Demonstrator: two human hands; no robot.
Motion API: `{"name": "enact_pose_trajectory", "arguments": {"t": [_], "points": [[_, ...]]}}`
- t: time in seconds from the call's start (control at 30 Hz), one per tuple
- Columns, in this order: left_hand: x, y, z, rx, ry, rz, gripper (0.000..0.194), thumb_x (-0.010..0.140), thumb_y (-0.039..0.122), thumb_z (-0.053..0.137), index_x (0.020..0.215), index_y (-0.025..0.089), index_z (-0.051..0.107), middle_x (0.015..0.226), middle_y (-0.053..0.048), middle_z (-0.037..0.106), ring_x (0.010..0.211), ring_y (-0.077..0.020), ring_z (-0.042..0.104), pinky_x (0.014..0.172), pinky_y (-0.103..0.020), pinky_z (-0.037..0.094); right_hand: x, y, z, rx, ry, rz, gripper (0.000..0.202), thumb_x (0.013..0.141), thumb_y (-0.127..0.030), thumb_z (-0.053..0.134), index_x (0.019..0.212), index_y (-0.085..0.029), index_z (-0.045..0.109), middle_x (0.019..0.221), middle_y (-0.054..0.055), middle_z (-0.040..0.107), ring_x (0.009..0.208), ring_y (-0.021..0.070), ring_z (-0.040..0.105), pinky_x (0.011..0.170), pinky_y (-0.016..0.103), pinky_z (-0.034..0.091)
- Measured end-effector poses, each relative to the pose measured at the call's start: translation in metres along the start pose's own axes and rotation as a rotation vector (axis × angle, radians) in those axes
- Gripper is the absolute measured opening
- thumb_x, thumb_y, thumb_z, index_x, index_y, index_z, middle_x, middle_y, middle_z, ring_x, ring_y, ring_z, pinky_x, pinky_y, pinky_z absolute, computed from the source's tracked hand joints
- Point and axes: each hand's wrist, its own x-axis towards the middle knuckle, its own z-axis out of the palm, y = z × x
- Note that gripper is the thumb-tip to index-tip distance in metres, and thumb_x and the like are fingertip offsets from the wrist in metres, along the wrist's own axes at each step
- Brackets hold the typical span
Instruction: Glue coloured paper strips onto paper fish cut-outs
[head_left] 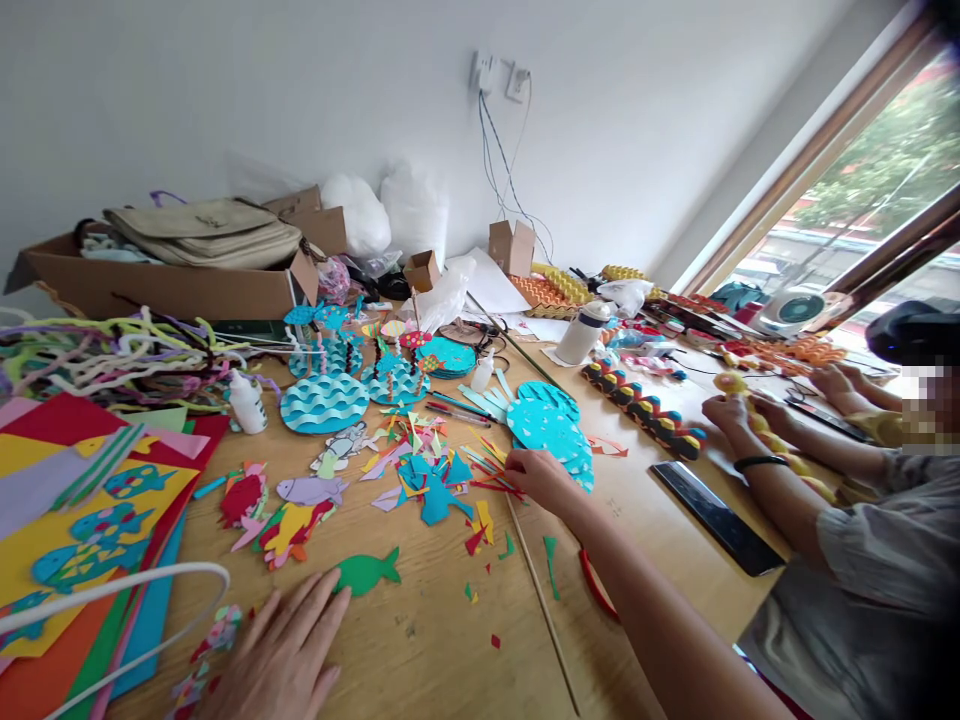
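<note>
My left hand (281, 650) lies flat on the table with its fingers spread. Its fingertips touch the tail end of a green paper fish (367, 572). Farther off, my right hand (541, 478) is closed, its fingertips pinched down on thin coloured paper strips (491, 478), beside round blue paper pieces (551, 430). Left of these strips is a heap of paper scraps (435, 490). A lilac paper fish (311, 488) lies on other cut-out fish beyond my left hand. Red-handled scissors (596, 585) are partly hidden under my right forearm.
Coloured paper sheets (90, 640) and a white curved band (187, 568) are at left. A glue bottle (247, 402) stands near wavy blue paper discs (324, 403). A thin stick (536, 590) crosses the table. At right, a phone (716, 515) lies near another person's hands (731, 415).
</note>
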Motion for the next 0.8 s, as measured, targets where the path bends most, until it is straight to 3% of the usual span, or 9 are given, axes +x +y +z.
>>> {"name": "enact_pose_trajectory", "arguments": {"t": [0.63, 0.8], "points": [[0.004, 0.003, -0.013, -0.117, -0.086, -0.061, 0.049, 0.068, 0.018, 0.048, 0.116, 0.026, 0.056, 0.121, -0.004, 0.056, 0.106, -0.0239, 0.055, 0.087, -0.035, 0.044, 0.007, -0.003, 0.009, -0.057, -0.004, 0.012, 0.017, 0.078, -0.019, 0.045, 0.073, -0.017, 0.060, 0.074, 0.004, 0.062, 0.069, 0.0146, 0.054, 0.051, 0.023, 0.023], [0.005, 0.003, -0.016, -0.129, -0.141, -0.065, 0.051, 0.067, 0.016, 0.047, 0.116, 0.025, 0.056, 0.122, -0.005, 0.054, 0.107, -0.0257, 0.054, 0.087, -0.037, 0.043, 0.005, -0.006, 0.010, -0.063, 0.037, 0.033, 0.018, 0.080, -0.017, 0.042, 0.079, -0.017, 0.059, 0.080, 0.006, 0.063, 0.073, 0.0158, 0.055, 0.053, 0.023, 0.025]]}}
